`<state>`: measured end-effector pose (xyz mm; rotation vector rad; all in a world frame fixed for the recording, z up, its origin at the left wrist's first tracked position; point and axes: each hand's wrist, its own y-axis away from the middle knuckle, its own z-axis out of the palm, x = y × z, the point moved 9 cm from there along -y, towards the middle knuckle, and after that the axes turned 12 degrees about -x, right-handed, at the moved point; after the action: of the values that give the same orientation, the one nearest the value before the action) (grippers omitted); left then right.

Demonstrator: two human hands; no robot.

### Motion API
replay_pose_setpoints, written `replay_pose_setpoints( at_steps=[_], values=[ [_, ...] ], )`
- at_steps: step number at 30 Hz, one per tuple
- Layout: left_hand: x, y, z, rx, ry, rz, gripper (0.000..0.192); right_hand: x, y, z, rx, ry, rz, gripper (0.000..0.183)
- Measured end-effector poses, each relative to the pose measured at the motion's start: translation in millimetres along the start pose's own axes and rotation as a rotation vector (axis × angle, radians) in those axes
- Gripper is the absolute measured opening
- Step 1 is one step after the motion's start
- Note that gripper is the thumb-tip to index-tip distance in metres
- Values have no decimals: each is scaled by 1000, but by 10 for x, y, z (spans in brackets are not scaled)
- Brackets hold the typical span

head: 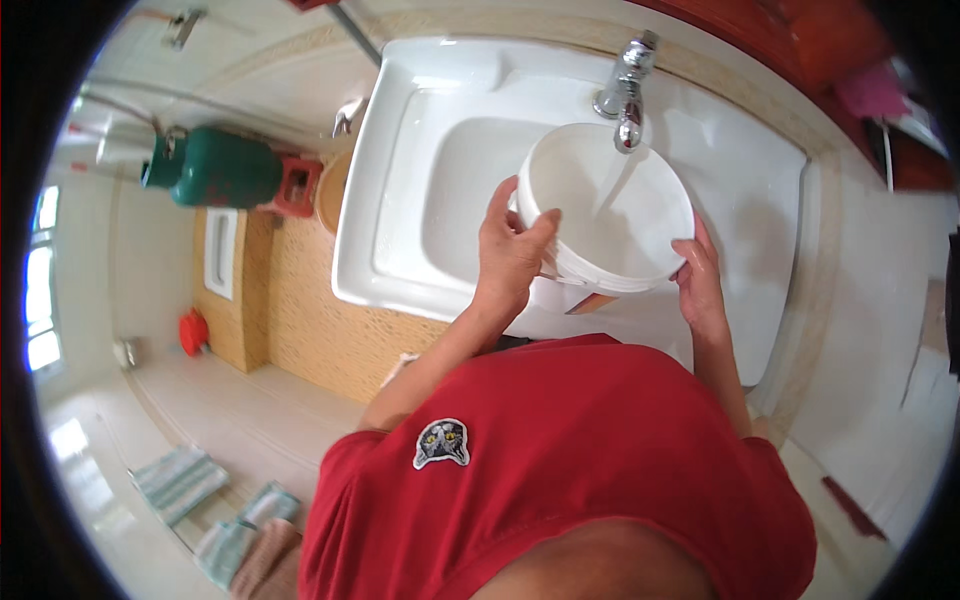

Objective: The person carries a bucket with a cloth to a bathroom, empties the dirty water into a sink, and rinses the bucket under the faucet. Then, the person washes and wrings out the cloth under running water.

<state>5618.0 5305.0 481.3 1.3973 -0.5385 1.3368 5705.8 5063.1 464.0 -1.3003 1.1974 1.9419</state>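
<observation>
A white plastic bucket (645, 217) is tilted under the chrome faucet (630, 112), its mouth facing up toward me. From the spout a thin stream of water appears to run into it. My left hand (514, 244) grips the bucket's left rim, thumb over the edge. On the right side my right hand (697, 270) holds the rim, with the thumb at the lip and fingers behind the wall. Below the rim a thin handle and a coloured label patch show. Behind the bucket lies the basin of a white ceramic sink (397, 187), partly hidden by it.
Left of the sink, a green gas cylinder (229, 166) stands on a red plastic stool (298, 187). A squat toilet (221, 253) and a red object (193, 331) lie farther left. Striped towels (180, 484) hang at lower left. A red cabinet (817, 52) borders the upper right.
</observation>
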Motion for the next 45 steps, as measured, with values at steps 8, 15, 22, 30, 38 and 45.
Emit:
replay_pose_setpoints(
  at_steps=[8,15,22,30,38,45],
  values=[
    [-220,48,230,-153,-53,117,76,130,56,-270,84,-72,-82,73],
    [-369,44,201,-163,134,162,86,53,33,-277,103,-18,-71,76],
    [-537,43,49,-59,10,108,84,166,16,-117,71,43,-48,80],
    [-530,61,-57,-77,182,6,74,119,49,-5,78,86,-10,75],
    [-378,125,5,-115,128,-89,68,177,65,-102,101,111,23,73],
    [-400,94,71,-122,62,-103,67,75,109,-95,75,130,8,73]
  ],
)
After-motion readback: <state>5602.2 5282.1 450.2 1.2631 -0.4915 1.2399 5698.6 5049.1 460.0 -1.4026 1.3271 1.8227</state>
